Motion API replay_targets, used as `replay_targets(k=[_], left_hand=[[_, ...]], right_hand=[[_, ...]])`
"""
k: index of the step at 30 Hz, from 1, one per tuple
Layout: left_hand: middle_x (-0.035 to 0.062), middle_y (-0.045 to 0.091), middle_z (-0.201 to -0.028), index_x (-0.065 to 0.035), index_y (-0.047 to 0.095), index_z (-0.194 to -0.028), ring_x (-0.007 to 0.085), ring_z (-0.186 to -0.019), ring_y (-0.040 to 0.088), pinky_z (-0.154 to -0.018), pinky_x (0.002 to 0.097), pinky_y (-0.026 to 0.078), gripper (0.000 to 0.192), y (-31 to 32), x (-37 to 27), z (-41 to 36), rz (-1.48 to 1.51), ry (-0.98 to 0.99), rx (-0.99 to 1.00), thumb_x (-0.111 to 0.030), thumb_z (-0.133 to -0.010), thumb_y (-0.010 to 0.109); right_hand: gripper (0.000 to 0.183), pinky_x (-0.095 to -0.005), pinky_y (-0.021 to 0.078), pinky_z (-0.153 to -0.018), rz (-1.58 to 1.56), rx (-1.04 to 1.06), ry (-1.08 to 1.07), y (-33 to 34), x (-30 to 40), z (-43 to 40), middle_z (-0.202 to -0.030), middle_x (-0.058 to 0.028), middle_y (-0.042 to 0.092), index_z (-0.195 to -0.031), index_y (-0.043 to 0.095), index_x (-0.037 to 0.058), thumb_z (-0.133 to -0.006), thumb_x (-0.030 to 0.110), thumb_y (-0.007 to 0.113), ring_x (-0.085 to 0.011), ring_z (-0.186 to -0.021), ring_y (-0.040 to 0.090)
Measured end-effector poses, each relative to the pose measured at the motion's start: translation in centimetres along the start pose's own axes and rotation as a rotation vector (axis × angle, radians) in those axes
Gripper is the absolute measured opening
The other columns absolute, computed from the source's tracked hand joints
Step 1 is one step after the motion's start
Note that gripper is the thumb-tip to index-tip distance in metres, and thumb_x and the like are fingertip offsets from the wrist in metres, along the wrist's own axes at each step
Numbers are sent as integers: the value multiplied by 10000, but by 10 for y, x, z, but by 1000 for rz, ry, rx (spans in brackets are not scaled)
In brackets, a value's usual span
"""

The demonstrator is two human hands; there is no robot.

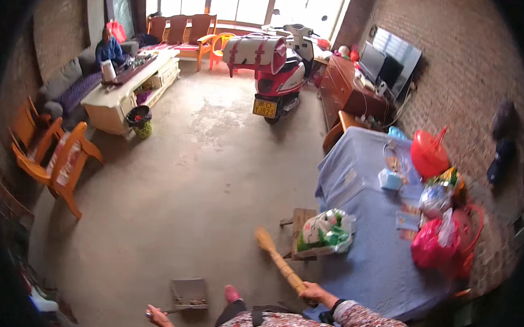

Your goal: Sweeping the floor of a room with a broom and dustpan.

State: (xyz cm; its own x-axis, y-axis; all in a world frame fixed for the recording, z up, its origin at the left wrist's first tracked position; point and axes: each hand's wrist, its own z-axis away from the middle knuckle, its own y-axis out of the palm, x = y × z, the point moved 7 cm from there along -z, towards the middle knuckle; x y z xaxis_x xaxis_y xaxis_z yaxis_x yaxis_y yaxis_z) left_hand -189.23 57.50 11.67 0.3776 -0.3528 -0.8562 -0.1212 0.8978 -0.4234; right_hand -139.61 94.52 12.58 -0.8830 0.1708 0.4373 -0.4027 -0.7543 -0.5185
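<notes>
My right hand [314,293] grips the handle end of a straw hand broom [281,265], whose brush end points up and left, close to a wooden stool. At the lower left, my left hand [158,316] is closed around the handle of a dustpan [189,292]. Some small debris lies in the dustpan near its handle side. Part of my left hand's grip is small and hard to see. One pink shoe [232,293] of mine shows just right of the dustpan.
A wooden stool [302,218] holding a plastic-wrapped package [327,232] stands beside a blue-covered table [361,203] with bags. Wooden chairs [69,159] and a waste bin [139,122] are left. A scooter [283,72] stands ahead; a seated person [109,49] is behind a long cream table [111,106].
</notes>
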Motion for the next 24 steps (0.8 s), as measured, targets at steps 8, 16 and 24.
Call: replay_targets(k=[8, 16, 24], left_hand=[[57, 421, -560, -37, 393, -633, 164, -450, 404, -391, 324, 369, 414, 19, -9, -17, 81, -10, -76, -409, -812, 423], [175, 478, -927, -12, 458, -880, 322, -832, 459, -709, 422, 361, 331, 11, -5, 5, -184, 34, -520, -266, -685, 542], [100, 498, -850, -49, 456, -888, 226, -735, 495, -609, 358, 455, 263, 124, -9, 79, 307, -112, 763, -287, -794, 517]], right_hand=[[369, -245, 409, -620, -128, 248, -129, 21, 41, -16, -797, -17, 538, -995, 524, 28, -654, 145, 601, -109, -709, 484], [268, -234, 281, -301, -613, 332, -45, -36, 166, 32, -548, -15, 484, -930, 518, 40, -669, 71, 571, -99, -338, 374], [373, -298, 450, -602, -658, 242, -149, -78, 158, -82, -766, -65, 546, -968, 518, 49, -612, 12, 624, -176, -666, 540]])
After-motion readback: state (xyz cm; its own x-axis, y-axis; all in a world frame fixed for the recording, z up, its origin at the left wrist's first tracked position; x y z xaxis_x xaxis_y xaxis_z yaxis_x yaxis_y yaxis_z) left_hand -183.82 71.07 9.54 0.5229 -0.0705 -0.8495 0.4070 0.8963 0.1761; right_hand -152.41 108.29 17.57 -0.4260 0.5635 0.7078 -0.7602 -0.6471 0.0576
